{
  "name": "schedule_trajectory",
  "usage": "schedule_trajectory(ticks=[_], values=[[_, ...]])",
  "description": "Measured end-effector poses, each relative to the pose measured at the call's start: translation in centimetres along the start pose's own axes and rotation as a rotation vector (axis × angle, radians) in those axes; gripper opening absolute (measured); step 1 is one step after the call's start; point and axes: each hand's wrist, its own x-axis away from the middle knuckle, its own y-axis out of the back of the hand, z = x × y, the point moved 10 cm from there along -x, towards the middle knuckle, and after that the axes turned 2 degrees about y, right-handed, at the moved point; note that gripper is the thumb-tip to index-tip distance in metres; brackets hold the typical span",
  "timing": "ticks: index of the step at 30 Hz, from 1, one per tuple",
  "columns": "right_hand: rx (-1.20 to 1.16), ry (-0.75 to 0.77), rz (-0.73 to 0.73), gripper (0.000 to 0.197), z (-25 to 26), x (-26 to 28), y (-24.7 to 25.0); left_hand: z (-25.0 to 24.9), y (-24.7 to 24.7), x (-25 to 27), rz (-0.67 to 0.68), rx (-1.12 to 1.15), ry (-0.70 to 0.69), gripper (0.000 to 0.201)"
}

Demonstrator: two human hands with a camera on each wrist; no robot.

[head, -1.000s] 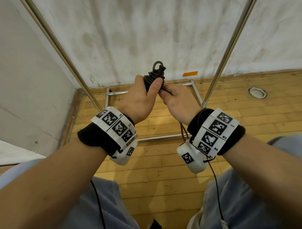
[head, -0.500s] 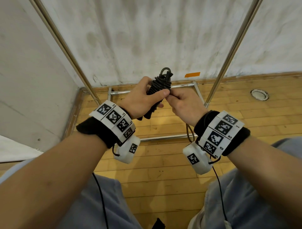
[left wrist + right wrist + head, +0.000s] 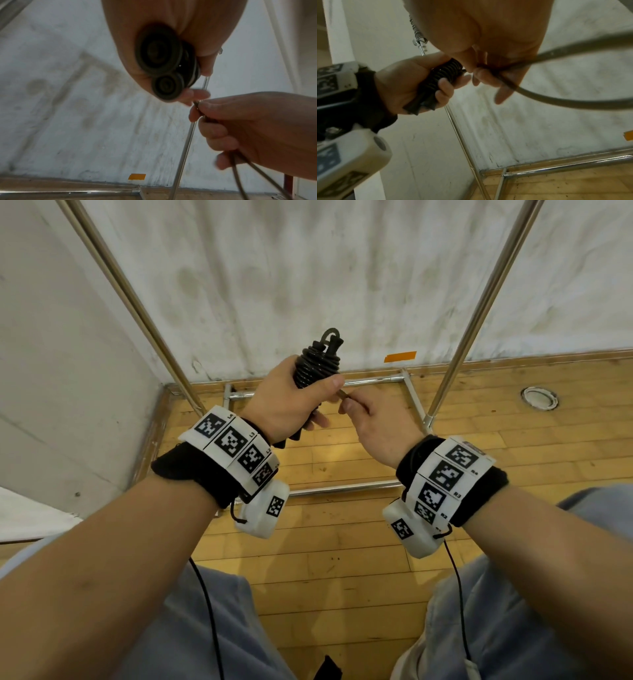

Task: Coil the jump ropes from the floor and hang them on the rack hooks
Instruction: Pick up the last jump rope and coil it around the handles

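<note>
A black jump rope is wound in tight turns round its two handles, a bundle [image 3: 317, 366] held upright in front of me. My left hand [image 3: 291, 402] grips this bundle [image 3: 442, 75] round its middle; the handle ends [image 3: 159, 54] show below the palm. My right hand [image 3: 373, 419] pinches the free rope end [image 3: 501, 75] just right of the bundle, thumb against forefinger. The loose rope [image 3: 556, 100] curves away from that pinch in a loop, and two strands [image 3: 243, 180] hang below the fingers.
A chrome rack frame stands against the white wall, with slanted poles at left [image 3: 137, 306] and right [image 3: 476, 309] and base bars [image 3: 342, 487] on the wooden floor. An orange tape strip [image 3: 400, 356] marks the wall; a round floor fitting [image 3: 539, 397] lies at right.
The bundle stays in my left hand and now stands more upright. My right hand has drawn slightly away to the right, still pinching the rope end.
</note>
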Motion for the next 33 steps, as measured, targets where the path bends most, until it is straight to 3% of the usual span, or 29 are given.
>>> schedule_trajectory(ticks=[5,10,15,19,22,25,27,31,33], values=[[0.087,0.004,-0.011,0.025,0.4,-0.1,0.5,-0.2,1.7,-0.3,-0.177,-0.128,-0.04,0.028],[0.21,0.033,0.05,0.039,1.3,0.1,0.3,1.0,1.9,-0.6,-0.253,-0.261,0.04,0.037],[0.082,0.026,0.053,0.026,1.0,0.1,0.2,1.4,0.6,-0.7,-0.155,-0.28,0.081,0.039],[0.042,-0.007,-0.014,0.023,-0.1,-0.2,1.6,2.0,-1.4,-0.4,0.106,0.039,0.192,0.032],[0.07,0.003,-0.018,0.024,-0.5,-0.4,2.4,1.2,-1.4,0.0,0.209,0.023,0.146,0.023],[0.08,-0.001,-0.016,0.026,-0.6,-0.4,2.6,0.7,-0.9,0.3,0.182,-0.04,0.076,0.018],[0.081,0.023,-0.032,0.028,-0.1,-0.4,2.7,0.5,-0.7,0.3,0.14,-0.083,0.053,0.026],[0.058,0.015,-0.018,0.005,0.4,-0.3,1.8,0.4,-0.8,0.2,0.092,-0.043,0.067,0.02],[0.057,0.034,-0.023,0.004,0.7,-0.2,1.8,0.4,-0.6,0.1,0.063,-0.033,0.082,0.019]])
